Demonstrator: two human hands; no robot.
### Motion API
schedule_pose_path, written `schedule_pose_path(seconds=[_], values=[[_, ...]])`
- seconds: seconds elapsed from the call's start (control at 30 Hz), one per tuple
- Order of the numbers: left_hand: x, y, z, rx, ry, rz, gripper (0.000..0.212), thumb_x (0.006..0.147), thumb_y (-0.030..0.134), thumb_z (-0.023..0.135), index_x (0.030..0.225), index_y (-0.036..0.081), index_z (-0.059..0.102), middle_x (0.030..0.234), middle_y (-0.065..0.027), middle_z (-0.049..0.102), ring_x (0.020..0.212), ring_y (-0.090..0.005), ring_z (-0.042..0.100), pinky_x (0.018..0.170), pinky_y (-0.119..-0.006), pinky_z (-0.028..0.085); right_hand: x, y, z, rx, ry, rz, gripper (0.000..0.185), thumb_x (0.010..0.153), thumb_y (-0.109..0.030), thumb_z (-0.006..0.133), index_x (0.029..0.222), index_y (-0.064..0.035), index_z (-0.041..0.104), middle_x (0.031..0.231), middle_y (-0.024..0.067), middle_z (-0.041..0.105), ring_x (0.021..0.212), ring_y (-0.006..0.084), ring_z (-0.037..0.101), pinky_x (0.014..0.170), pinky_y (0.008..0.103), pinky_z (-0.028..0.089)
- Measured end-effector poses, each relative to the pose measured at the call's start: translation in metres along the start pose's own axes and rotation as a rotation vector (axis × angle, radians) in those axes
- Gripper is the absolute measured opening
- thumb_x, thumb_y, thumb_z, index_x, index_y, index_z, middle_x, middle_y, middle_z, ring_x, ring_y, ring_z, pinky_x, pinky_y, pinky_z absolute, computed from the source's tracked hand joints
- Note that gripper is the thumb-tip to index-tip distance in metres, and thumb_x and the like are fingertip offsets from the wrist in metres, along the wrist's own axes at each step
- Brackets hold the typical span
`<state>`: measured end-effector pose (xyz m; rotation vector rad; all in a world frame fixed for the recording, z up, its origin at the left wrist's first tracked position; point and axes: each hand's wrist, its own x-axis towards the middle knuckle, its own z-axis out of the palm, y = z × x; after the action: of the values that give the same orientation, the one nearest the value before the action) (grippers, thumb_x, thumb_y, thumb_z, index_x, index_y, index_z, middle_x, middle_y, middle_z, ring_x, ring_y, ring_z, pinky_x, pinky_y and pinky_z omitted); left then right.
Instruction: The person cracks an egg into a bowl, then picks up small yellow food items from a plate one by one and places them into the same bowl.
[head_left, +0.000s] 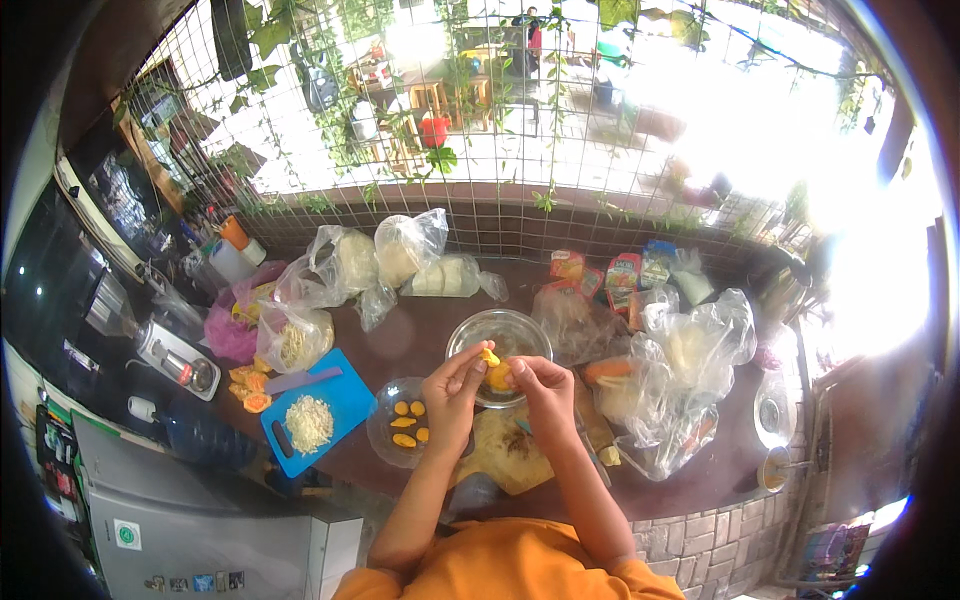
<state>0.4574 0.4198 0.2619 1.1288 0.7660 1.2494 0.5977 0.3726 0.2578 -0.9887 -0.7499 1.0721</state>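
My left hand (451, 386) pinches a small piece of yellow-orange dough (490, 357) between thumb and fingers. Beside it, the fingertips of my right hand (546, 381) appear to grip a larger yellow-orange lump (500, 376). Both hands are above a round clear bowl (459, 336), whose contents are partly hidden. Left of my left forearm, a clear plate (381, 431) carries several shaped yellow dough pieces (403, 441). Below my hands lies a worn cutting board (499, 454), with a blade partly visible near my right forearm.
A blue cutting board (349, 382) at left holds a chopped pale heap (309, 424) and a purple-bladed knife (304, 380). Orange chunks (249, 384) lie beside it. Plastic bags (352, 259) line the back; more bags (675, 375) and seasoning packets (622, 281) stand right. Wire mesh (480, 217) rises behind.
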Motion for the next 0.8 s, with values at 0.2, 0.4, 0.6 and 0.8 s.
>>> schedule_pose_path(seconds=[0.2,0.4,0.6,0.8], values=[[0.000,0.010,0.006,-0.063,-0.018,-0.116,0.033,0.109,0.004,0.060,0.139,-0.008,0.065,0.145,-0.0223,0.065,0.128,-0.0265,0.067,0.113,-0.041,0.057,0.005,0.008,-0.010,-0.077,0.014,-0.078,0.034,0.110,-0.030,0.067,0.088,-0.0035,0.070,0.079,-0.0006,0.069,0.075,0.0067,0.060,0.072,0.0260,0.047],[0.003,0.005,0.003,-0.246,-0.067,-0.200,0.033,0.109,0.000,0.058,0.140,-0.008,0.065,0.145,-0.0223,0.064,0.126,-0.0252,0.068,0.114,-0.040,0.057,0.007,0.018,-0.016,0.008,0.049,-0.059,0.043,0.113,-0.037,0.062,0.084,-0.0055,0.064,0.076,-0.0022,0.062,0.072,0.0073,0.057,0.069,0.0262,0.044],[0.001,-0.006,0.000,-0.044,-0.052,-0.147,0.035,0.107,0.005,0.067,0.140,-0.005,0.066,0.131,-0.0152,0.074,0.121,-0.0176,0.070,0.104,-0.029,0.057,0.009,0.019,-0.008,-0.075,0.023,-0.237,0.025,0.108,-0.023,0.071,0.114,0.0010,0.069,0.105,0.0035,0.070,0.093,0.0089,0.066,0.082,0.0256,0.052],[-0.001,-0.005,-0.001,0.098,-0.072,0.016,0.029,0.102,0.001,0.074,0.129,-0.006,0.071,0.122,-0.0125,0.077,0.109,-0.0158,0.074,0.097,-0.028,0.058,0.007,0.016,-0.008,-0.172,-0.094,-0.239,0.031,0.103,-0.014,0.077,0.129,0.0036,0.072,0.115,0.0065,0.076,0.102,0.0104,0.071,0.089,0.0264,0.056]])
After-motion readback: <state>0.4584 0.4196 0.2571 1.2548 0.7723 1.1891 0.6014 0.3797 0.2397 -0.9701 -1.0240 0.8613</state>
